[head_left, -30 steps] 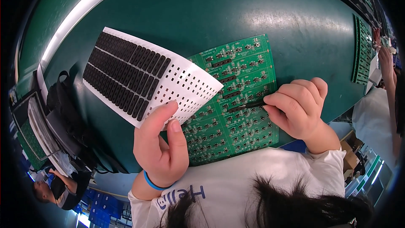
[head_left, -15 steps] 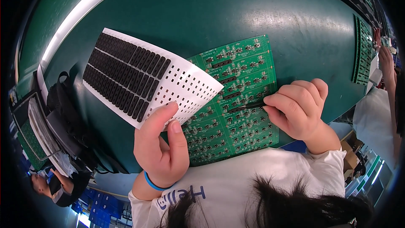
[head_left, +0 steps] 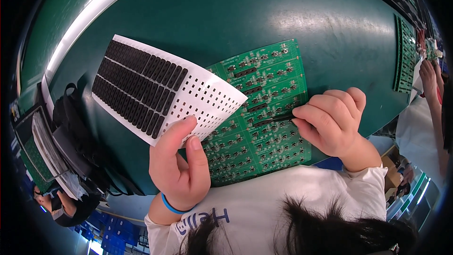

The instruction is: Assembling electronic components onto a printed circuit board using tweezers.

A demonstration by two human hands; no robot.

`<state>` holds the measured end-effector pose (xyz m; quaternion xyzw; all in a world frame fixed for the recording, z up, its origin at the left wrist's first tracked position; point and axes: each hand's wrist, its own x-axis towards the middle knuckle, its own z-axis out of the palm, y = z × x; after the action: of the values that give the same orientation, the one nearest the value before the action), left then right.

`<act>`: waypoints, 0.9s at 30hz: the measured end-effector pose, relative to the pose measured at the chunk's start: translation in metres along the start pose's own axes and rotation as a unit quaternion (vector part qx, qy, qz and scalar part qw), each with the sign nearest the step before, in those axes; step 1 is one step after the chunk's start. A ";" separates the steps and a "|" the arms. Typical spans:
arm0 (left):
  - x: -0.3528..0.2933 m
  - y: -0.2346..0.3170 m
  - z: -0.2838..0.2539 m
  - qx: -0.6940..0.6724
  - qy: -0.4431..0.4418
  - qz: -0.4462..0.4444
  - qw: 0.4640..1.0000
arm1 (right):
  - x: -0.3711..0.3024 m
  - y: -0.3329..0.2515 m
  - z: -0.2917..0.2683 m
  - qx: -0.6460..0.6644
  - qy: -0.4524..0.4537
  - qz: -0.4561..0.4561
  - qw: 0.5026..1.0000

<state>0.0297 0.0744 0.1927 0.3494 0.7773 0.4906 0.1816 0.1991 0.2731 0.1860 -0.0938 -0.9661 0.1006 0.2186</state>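
My left hand [head_left: 180, 163] pinches the lower edge of a white backing sheet [head_left: 212, 95] between thumb and forefinger. Rows of black slotted adhesive strips [head_left: 137, 76] cover the sheet's left part; its right part shows only small punched holes. Beneath the sheet's right corner lies a green circuit board panel [head_left: 278, 147], partly hidden by it. In my right hand [head_left: 332, 123], black tweezers [head_left: 282, 118] point left, low over the panel. A dark strip appears at their tips; whether it touches the board is unclear. Several black strips [head_left: 255, 89] sit on the panel above the tips.
The panel lies on a dark green tabletop [head_left: 236, 12]. A black bag [head_left: 78, 132] hangs at the left edge by a framed stack of papers [head_left: 49, 148]. At the far right stands a row of green boards [head_left: 404, 56], near another person's hand [head_left: 428, 76].
The sheet and the panel have shifted very slightly left. The tweezers stay at nearly the same spot. The other person's hand at the far right has moved down.
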 end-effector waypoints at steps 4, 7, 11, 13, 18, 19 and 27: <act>-0.001 -0.002 0.001 -0.015 0.008 -0.002 1.000 | 0.001 -0.002 0.001 0.002 0.003 0.004 1.000; -0.001 -0.002 0.001 -0.016 0.012 -0.008 1.000 | 0.000 -0.002 0.001 -0.002 0.003 0.004 1.000; -0.002 -0.001 0.000 0.009 0.000 -0.015 1.000 | -0.001 -0.001 0.001 -0.001 0.003 0.009 1.000; -0.002 -0.002 -0.001 0.009 0.005 -0.007 1.000 | -0.001 -0.001 0.002 0.006 0.005 0.010 1.000; -0.003 -0.002 -0.001 0.003 0.009 -0.012 1.000 | -0.002 0.002 0.000 0.008 0.015 0.004 1.000; -0.002 -0.002 -0.001 0.006 0.008 -0.010 1.000 | -0.002 0.003 0.000 0.007 0.023 0.002 1.000; -0.001 -0.002 -0.001 0.004 0.006 -0.014 1.000 | 0.001 0.002 0.002 0.008 0.017 0.020 1.000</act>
<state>0.0285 0.0728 0.1912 0.3363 0.7851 0.4869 0.1828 0.1978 0.2752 0.1846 -0.1127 -0.9594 0.1115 0.2332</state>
